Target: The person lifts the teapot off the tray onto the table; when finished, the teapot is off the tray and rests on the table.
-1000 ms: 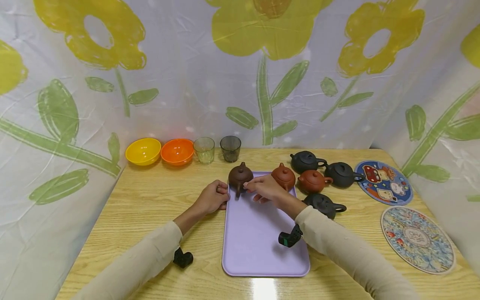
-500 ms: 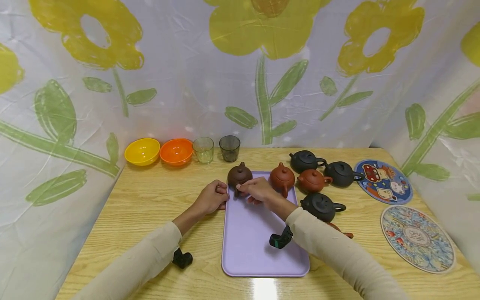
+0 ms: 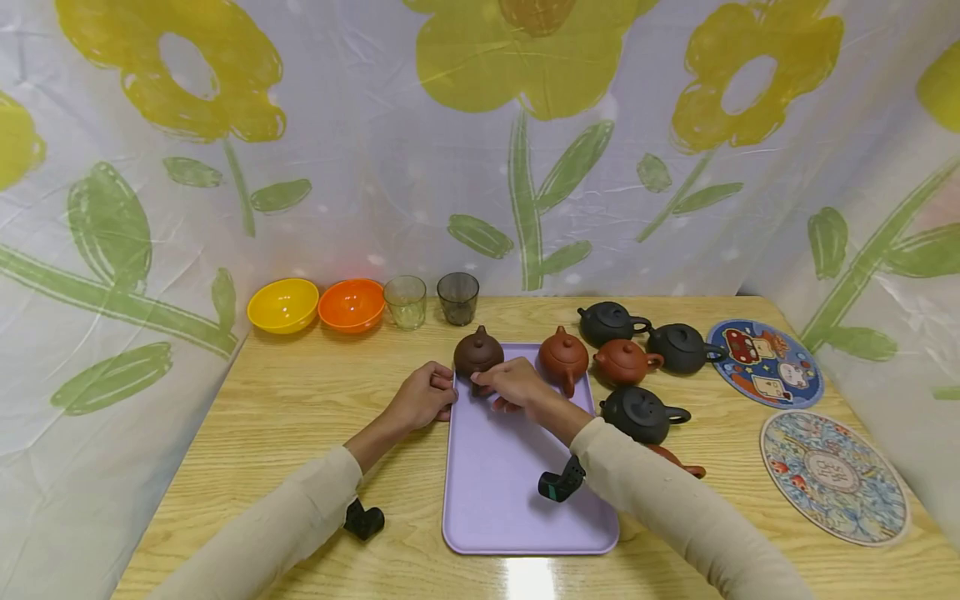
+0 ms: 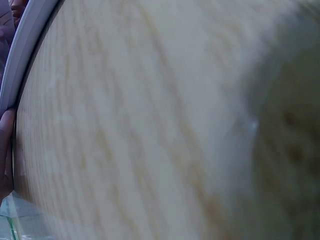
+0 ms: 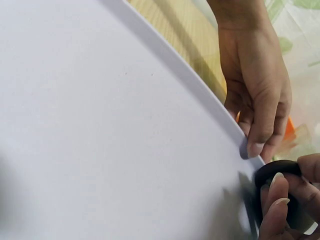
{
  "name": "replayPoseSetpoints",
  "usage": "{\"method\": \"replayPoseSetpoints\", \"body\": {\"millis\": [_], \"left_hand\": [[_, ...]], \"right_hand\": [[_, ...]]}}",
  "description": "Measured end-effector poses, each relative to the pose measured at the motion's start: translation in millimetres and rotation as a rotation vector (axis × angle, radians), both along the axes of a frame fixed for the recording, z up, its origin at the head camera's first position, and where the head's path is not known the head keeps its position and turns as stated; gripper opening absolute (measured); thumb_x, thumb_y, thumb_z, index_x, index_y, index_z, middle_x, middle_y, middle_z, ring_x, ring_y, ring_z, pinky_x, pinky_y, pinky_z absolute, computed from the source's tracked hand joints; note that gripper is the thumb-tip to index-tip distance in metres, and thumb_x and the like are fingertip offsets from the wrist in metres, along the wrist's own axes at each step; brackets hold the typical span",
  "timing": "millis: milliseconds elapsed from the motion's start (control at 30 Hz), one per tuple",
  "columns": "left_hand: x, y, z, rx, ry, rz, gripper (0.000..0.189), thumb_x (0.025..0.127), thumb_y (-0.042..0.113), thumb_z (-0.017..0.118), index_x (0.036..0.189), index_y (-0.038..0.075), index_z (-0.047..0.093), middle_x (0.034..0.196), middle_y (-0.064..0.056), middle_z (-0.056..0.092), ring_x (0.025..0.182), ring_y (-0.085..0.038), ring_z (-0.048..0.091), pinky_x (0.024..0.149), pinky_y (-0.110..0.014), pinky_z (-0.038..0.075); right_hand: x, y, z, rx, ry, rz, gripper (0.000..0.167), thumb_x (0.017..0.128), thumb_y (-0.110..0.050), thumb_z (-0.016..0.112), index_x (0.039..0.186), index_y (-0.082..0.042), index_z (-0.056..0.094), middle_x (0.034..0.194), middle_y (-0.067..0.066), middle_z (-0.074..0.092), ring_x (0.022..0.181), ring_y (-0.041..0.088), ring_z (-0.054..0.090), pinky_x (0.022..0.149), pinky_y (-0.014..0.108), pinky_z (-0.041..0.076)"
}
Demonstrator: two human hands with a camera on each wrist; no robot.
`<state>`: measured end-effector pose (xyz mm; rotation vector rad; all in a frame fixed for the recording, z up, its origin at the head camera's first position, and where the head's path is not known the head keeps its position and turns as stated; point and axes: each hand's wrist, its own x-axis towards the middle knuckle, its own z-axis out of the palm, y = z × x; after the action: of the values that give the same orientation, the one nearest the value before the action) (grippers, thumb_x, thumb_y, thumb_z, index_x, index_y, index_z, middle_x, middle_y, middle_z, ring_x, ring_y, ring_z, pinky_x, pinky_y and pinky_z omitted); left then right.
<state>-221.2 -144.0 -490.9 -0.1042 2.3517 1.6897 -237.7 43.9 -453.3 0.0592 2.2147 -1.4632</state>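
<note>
A dark brown teapot (image 3: 478, 352) sits at the far left corner of the lilac tray (image 3: 510, 492), its handle towards me. My right hand (image 3: 516, 383) pinches that handle; in the right wrist view the fingers (image 5: 278, 192) curl round the dark handle loop (image 5: 277, 166). My left hand (image 3: 422, 397) grips the tray's left rim near that corner, thumb on the edge, as the right wrist view also shows this hand (image 5: 257, 90). A reddish-brown teapot (image 3: 562, 356) stands at the tray's far right corner, its handle also facing me.
Right of the tray stand black teapots (image 3: 641, 412) and a red teapot (image 3: 626, 362), with another reddish one (image 3: 686, 467) partly under my right sleeve. Two round mats (image 3: 832, 475) lie farther right. Bowls (image 3: 282, 305) and glasses (image 3: 457, 300) line the back left.
My right hand has shifted slightly left and closer, its thumb coming down onto the brown teapot's handle. The forearm moved left, uncovering more teapots. My left hand stays at the tray rim.
</note>
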Motion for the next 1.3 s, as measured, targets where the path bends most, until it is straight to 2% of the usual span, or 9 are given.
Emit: {"method": "replayPoseSetpoints", "body": {"millis": [200,433,733,1067,1300], "left_hand": [[0.8,-1.0,-0.8,-0.002,0.003,0.002,0.03,0.091,-0.001,0.063,0.121,-0.002,0.055,0.103,-0.013,0.057,0.078,-0.015,0.062,0.061,-0.03,0.062],[0.5,-0.2,-1.1,0.002,-0.004,-0.001,0.031,0.092,-0.001,0.063,0.121,-0.002,0.055,0.104,-0.012,0.057,0.079,-0.015,0.062,0.061,-0.03,0.062],[0.9,-0.1,-1.6,0.003,0.002,-0.003,0.03,0.091,-0.001,0.063,0.12,-0.002,0.055,0.102,-0.011,0.056,0.077,-0.014,0.061,0.061,-0.03,0.062],[-0.1,-0.7,-0.8,0.017,0.001,-0.003,0.029,0.092,0.0,0.063,0.119,-0.002,0.055,0.101,-0.01,0.055,0.076,-0.014,0.06,0.061,-0.028,0.062],[0.6,-1.3,-0.6,0.018,0.002,-0.006,0.029,0.092,-0.001,0.062,0.119,-0.003,0.055,0.099,-0.01,0.054,0.074,-0.014,0.06,0.06,-0.028,0.061]], "right_hand": [[1.9,3,3.1,0.031,0.009,0.027,0.024,0.093,-0.03,0.068,0.092,-0.008,0.076,0.09,0.004,0.07,0.056,0.013,0.059,0.05,0.024,0.047],[-1.6,8,-0.4,0.042,0.024,0.031,0.038,0.097,-0.038,0.064,0.077,-0.006,0.063,0.081,0.004,0.06,0.056,0.015,0.062,0.049,0.025,0.048],[-4.9,17,3.2,0.05,0.038,0.07,0.036,0.1,-0.034,0.062,0.083,-0.002,0.062,0.081,0.008,0.062,0.061,0.017,0.067,0.054,0.029,0.054],[-6.1,23,8.5,0.048,0.05,0.064,0.031,0.1,-0.027,0.061,0.098,0.002,0.07,0.097,0.01,0.063,0.067,0.017,0.068,0.056,0.028,0.056],[-6.4,27,11.8,0.018,0.045,0.063,0.029,0.098,-0.023,0.062,0.1,0.004,0.072,0.102,0.013,0.067,0.069,0.018,0.069,0.059,0.028,0.058]]}}
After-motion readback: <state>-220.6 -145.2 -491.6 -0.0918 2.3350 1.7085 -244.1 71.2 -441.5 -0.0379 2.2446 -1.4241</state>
